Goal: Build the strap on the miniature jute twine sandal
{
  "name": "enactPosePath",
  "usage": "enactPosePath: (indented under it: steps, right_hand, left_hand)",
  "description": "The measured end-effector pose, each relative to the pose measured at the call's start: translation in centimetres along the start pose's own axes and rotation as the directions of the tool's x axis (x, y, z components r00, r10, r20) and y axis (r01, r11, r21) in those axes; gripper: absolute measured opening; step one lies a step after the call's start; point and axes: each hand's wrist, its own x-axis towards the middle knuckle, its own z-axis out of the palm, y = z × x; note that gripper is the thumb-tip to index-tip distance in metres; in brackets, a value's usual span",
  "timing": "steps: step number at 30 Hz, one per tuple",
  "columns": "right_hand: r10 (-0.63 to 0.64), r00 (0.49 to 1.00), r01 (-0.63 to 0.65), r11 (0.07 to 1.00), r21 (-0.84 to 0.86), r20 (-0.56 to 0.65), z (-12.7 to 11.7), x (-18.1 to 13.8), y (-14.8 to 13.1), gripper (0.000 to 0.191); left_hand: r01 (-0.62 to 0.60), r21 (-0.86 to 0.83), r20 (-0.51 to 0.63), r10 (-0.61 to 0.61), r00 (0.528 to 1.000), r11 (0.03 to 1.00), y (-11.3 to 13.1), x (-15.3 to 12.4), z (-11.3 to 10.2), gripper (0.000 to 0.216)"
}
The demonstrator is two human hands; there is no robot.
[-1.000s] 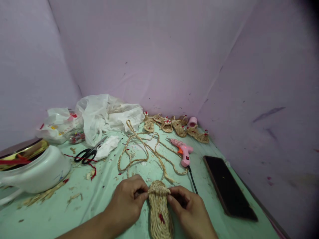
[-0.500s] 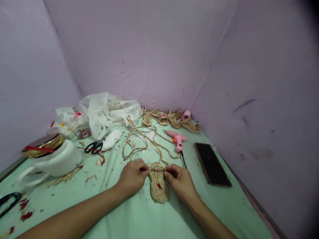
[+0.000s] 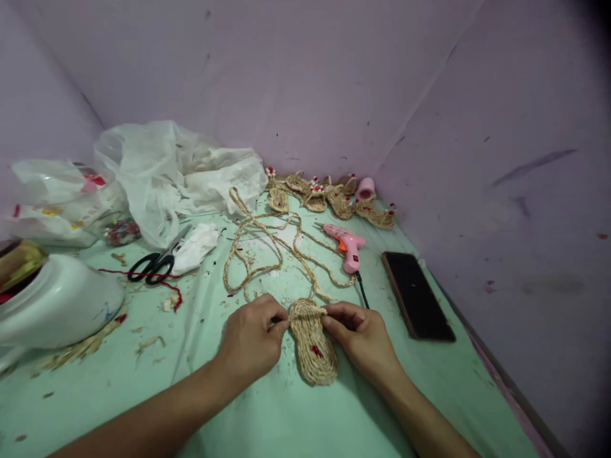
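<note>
A small slipper sole of coiled straw braid (image 3: pixel 315 353), with a red mark on its lower half, lies flat before me. Across its upper end runs a short braided strap (image 3: pixel 308 313). My left hand (image 3: pixel 255 334) pinches the strap's left end at the sole's edge. At the opposite edge, thumb and forefinger of my right hand (image 3: pixel 360 334) are closed on the right end. Just beyond the sole, a long straw braid (image 3: pixel 252 273) lies in loose loops. The pink glue gun (image 3: pixel 346 245) rests to the right of those loops.
Finished-looking small straw slippers (image 3: pixel 338 202) with beads line the wall beside a pink roll (image 3: pixel 365 188). A phone (image 3: pixel 417 296) lies right. Leftward are black-handled scissors (image 3: pixel 151 267), white tissue (image 3: pixel 196 247), plastic bags (image 3: pixel 181 172) and a white pot (image 3: pixel 71 299). Straw scraps litter the green cloth.
The view has moved closer and tilted down, so the table things appear larger and the pot is partly cut off. Both hands keep their pinch on the strap.
</note>
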Motion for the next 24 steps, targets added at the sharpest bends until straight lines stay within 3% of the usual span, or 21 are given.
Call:
enactPosePath:
  steps: [3,12,24]
  right_hand:
    - [-0.014,1.0,0.015,0.999,-0.028,0.016,0.1,-0.1,0.1,0.018]
    - [-0.248,0.968,0.245,0.932,-0.267,0.024,-0.2,-0.5,0.9,0.018]
    - [-0.28,0.958,0.284,0.906,-0.314,0.058,-0.4,-0.4,1.3,0.022]
  left_hand:
    - [0.005,0.023,0.015,-0.005,1.0,1.0,-0.1,0.0,0.1,0.012]
    - [-0.105,0.148,-0.007,0.108,0.994,0.983,0.3,-0.3,0.3,0.019]
    - [-0.075,0.177,-0.044,0.084,0.995,0.981,0.8,-0.6,0.1,0.022]
